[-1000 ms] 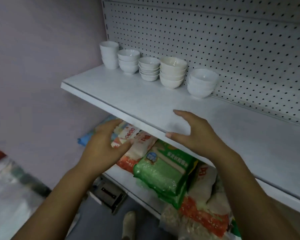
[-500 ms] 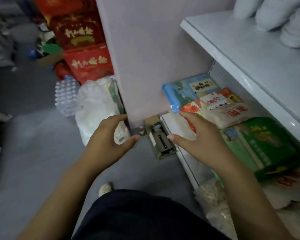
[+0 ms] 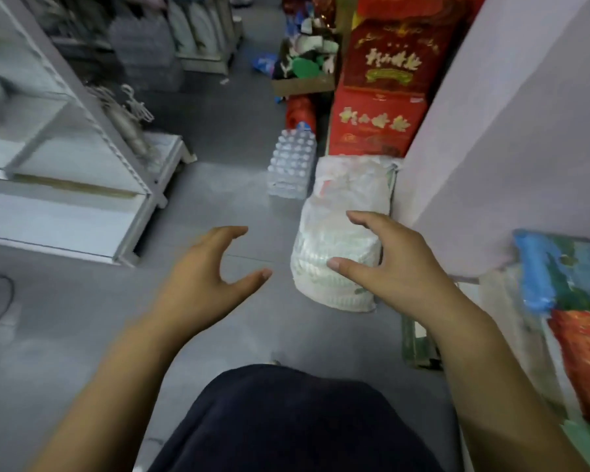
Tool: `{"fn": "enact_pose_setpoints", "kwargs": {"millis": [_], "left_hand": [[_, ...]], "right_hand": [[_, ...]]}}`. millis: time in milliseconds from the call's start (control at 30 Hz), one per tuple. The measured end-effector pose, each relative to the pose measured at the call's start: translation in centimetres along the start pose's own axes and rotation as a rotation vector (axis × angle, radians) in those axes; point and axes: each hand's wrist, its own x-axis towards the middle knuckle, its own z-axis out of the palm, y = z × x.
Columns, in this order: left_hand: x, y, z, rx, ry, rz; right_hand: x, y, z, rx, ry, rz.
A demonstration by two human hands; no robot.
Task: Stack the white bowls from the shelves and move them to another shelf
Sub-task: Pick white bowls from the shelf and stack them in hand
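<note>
Head cam is pointing down at the grey floor [image 3: 82, 335], no white bowls anywhere in shot. Left hand [image 3: 198, 284] and right hand [image 3: 399, 267] both hang empty, fingers curled loose. Ahead there's a white plastic sack [image 3: 341, 212] beside a bottled water pack [image 3: 292, 165], red boxes [image 3: 378, 97] behind, white shelving [image 3: 65, 165] at left.
</note>
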Motion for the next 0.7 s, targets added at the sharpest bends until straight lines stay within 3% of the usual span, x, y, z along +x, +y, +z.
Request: {"fn": "enact_pose_setpoints", "kwargs": {"millis": [300, 700], "left_hand": [[1.2, -12.2, -9.5, 0.005, 0.135, -0.215], [0.3, -22.9, -14.9, -0.110, 0.416, -0.601]], "right_hand": [[11.7, -11.3, 10.9, -0.074, -0.257, -0.220], [24.1, -25.1, 24.2, -0.187, -0.677, -0.511]]}}
